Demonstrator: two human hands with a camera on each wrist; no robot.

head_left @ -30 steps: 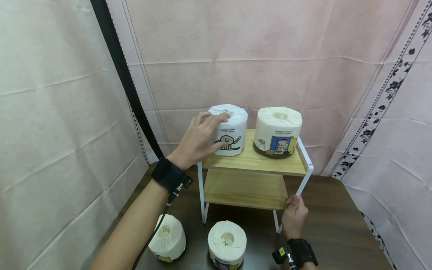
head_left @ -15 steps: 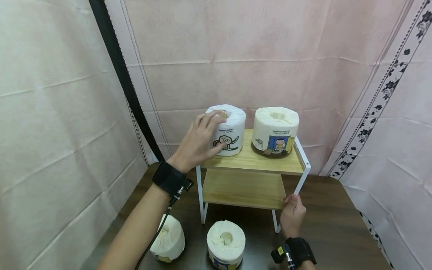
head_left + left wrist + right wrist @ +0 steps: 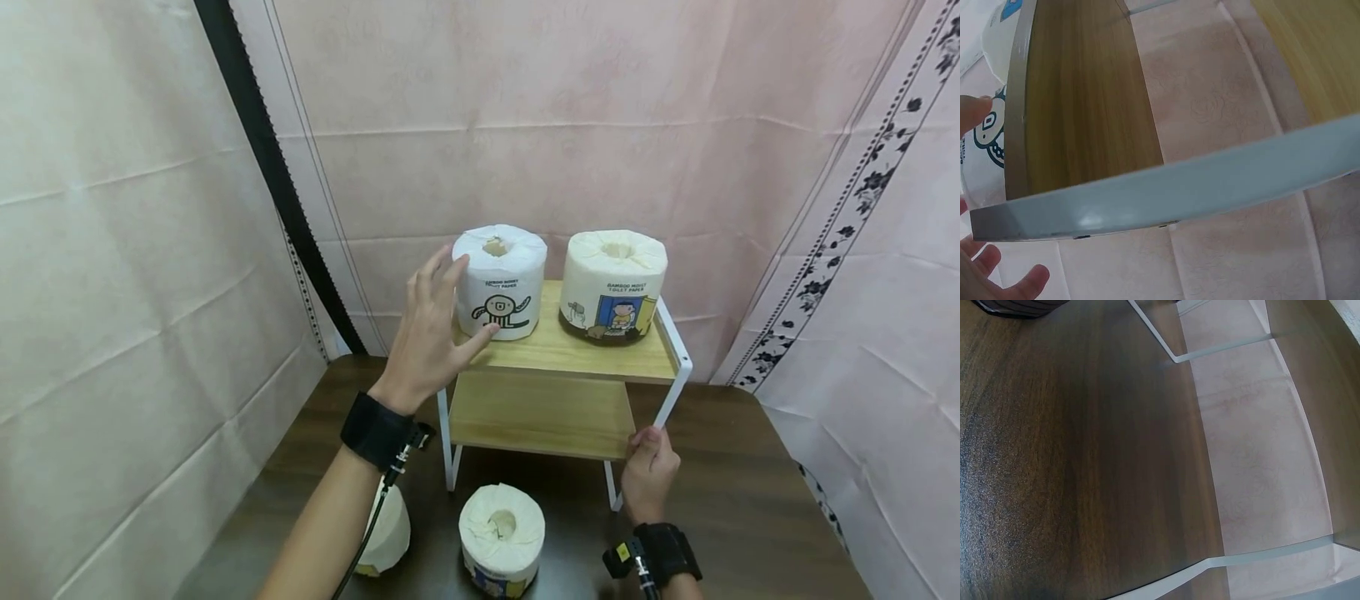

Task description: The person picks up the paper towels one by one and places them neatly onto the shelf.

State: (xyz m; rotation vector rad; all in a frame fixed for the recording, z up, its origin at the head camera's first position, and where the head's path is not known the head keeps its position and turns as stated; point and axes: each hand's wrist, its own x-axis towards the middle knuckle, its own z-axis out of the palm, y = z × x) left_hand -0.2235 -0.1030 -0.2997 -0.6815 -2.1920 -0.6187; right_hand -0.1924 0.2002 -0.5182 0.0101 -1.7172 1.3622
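Observation:
My left hand (image 3: 427, 337) is beside the left toilet paper roll (image 3: 498, 287), fingers spread and fingertips right at its left side. That roll is white, printed with a cartoon figure, and stands upright on the top board of a two-tier shelf (image 3: 540, 412). In the left wrist view, the thumb (image 3: 974, 114) overlaps the roll's printed side. My right hand (image 3: 651, 475) grips the shelf's white right-hand frame (image 3: 672, 393); the right wrist view shows frame bars (image 3: 1229, 347) but no fingers. A cream roll (image 3: 615, 287) with a blue picture stands to the right on the same board.
Two cream rolls stand on the dark wooden table in front of the shelf: one (image 3: 501, 537) at the middle, another (image 3: 388, 533) partly behind the left forearm. Pale curtains (image 3: 600, 108) hang behind and at both sides. A cable (image 3: 367, 533) runs from the left wristband.
My left hand has let go of the left roll, its fingers lifting off the top and drawing back to the left. The right hand keeps its grip on the frame.

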